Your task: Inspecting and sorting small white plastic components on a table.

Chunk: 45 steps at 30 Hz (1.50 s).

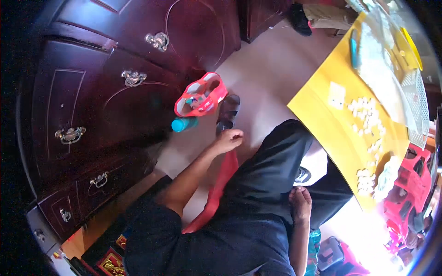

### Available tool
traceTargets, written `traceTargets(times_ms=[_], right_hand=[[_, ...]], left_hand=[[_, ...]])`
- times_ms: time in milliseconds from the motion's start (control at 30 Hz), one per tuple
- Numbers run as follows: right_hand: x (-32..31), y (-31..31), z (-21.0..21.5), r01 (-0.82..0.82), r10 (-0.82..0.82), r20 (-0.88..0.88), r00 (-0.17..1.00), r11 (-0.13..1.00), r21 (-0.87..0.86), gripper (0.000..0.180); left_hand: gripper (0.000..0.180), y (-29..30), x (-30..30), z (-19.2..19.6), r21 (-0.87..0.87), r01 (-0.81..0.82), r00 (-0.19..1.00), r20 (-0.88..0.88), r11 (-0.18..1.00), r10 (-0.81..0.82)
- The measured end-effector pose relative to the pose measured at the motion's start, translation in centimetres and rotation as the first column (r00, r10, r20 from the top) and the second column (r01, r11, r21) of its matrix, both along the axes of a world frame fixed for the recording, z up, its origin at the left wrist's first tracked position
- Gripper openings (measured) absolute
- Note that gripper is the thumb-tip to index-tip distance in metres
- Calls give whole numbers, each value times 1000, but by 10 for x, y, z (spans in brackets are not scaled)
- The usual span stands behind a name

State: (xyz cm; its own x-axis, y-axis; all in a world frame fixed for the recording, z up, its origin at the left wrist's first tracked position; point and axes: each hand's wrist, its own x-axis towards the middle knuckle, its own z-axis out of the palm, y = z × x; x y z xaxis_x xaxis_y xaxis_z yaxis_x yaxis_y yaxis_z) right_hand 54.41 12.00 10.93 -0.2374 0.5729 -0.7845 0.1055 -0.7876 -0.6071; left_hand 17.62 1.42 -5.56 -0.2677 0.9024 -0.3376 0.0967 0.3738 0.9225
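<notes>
My left hand [229, 140] is out to the left of my bent leg, with its fingers curled in and nothing showing in them. Just beyond it on the floor is a dark, shiny object, perhaps footwear [229, 109]. A red bag with a pale inside [216, 97] stands past that, holding small items I cannot make out. Against its near side lies a teal bottle or cylinder [183, 123]. Over my dark trousers rests my right hand [300, 202], its fingers also curled, with no object visible. Part of a red seat [222, 179] shows between my left forearm and thigh.
Dark wooden cabinets with ornate metal handles [157, 42] line the left. At right, a yellow table [317, 94] carries many small white pieces [366, 115], a card [337, 95] and clear plastic. Red plastic chairs [410, 184] stand beyond. Another person's leg [329, 16] shows at top.
</notes>
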Motion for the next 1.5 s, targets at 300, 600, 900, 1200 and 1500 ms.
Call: traceTargets(times_ms=[300,600,900,1200,1500], right_hand=[[8,3,33,39,-28,-113,993,995,91,12],[14,0,51,74,34,-416,909,967,242,11],[12,-14,59,34,153,-413,898,911,411,11],[14,-6,53,71,121,-405,906,901,428,10],[16,-1,51,96,78,-445,892,930,356,11]], left_hand=[[10,83,16,204,271,323,946,-127,907,-299],[10,152,121,301,402,509,801,-544,761,-249],[36,253,198,291,343,565,503,-864,750,16],[47,292,212,279,257,586,265,-957,768,117],[43,294,210,280,258,565,263,-957,783,125]])
